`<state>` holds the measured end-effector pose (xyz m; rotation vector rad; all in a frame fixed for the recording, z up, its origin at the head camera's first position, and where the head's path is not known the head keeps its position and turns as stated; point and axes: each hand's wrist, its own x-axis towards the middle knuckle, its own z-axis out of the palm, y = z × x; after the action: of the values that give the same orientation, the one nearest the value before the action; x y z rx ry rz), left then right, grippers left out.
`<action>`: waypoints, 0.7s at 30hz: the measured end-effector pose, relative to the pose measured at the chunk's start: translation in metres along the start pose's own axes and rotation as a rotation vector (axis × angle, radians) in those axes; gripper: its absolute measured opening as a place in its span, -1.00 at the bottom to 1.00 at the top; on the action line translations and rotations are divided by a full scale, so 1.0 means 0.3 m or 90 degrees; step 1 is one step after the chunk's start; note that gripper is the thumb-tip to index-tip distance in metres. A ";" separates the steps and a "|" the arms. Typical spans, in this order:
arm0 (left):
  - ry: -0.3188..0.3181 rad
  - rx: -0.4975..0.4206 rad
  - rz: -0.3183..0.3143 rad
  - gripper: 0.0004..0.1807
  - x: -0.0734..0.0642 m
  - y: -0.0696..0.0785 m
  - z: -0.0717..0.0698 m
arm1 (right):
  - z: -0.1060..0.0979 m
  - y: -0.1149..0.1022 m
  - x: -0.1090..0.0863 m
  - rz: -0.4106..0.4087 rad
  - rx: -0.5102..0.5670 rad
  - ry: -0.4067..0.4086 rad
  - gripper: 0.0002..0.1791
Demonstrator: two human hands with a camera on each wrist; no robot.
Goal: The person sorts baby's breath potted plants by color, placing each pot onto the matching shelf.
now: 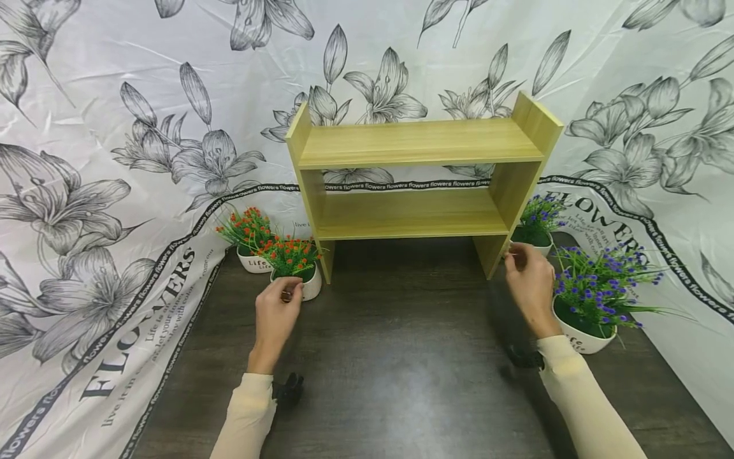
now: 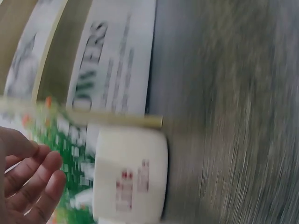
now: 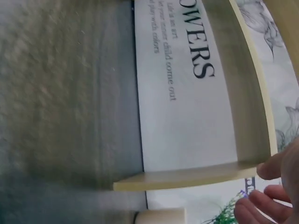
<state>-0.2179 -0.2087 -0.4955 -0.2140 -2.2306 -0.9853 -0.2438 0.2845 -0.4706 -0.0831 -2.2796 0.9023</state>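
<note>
Left fingers (image 2: 50, 192): bent softly, holding nothing that I can see; the left hand (image 1: 276, 313) is right by the front orange-flower pot (image 1: 310, 288).
Right fingers (image 3: 267, 207): loose, not squeezing; the right hand (image 1: 530, 285) has its thumb at the shelf's side board. I can't tell if it touches.
Table (image 1: 401, 363): dark and flat, so I think everything stands steady.
Near purple-flower pot (image 1: 587, 342): white, full of purple flowers and green grass, just beside the right arm.
Orange pot: white too, with orange flowers, near the shelf's left leg.
Shelf (image 1: 418, 141): upright on two side boards, between the pots; those boards probably keep it from tipping.
Back pots: one orange (image 1: 252, 263) at left, one purple (image 1: 543, 247) at right, maybe for a matching look.
Cloth (image 1: 97, 95): flowery, hanging behind.
</note>
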 end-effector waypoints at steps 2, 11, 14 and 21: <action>0.025 -0.009 -0.023 -0.93 0.012 -0.037 -0.033 | -0.010 0.003 0.022 0.028 0.018 -0.013 -0.60; 0.026 -0.058 -0.160 -0.76 0.040 -0.197 -0.104 | -0.003 -0.001 0.092 0.047 0.037 -0.125 -0.33; -0.054 -0.121 -0.221 -0.55 0.044 -0.231 -0.108 | 0.006 -0.002 0.103 0.050 0.033 -0.141 -0.35; -0.243 -0.263 -0.341 -0.03 0.059 -0.293 -0.105 | 0.027 -0.010 0.114 0.066 0.063 -0.160 -0.44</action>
<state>-0.2499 -0.2945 -0.5210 0.0265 -2.4563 -1.8283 -0.2747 0.2873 -0.4535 -0.0479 -2.4743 1.1333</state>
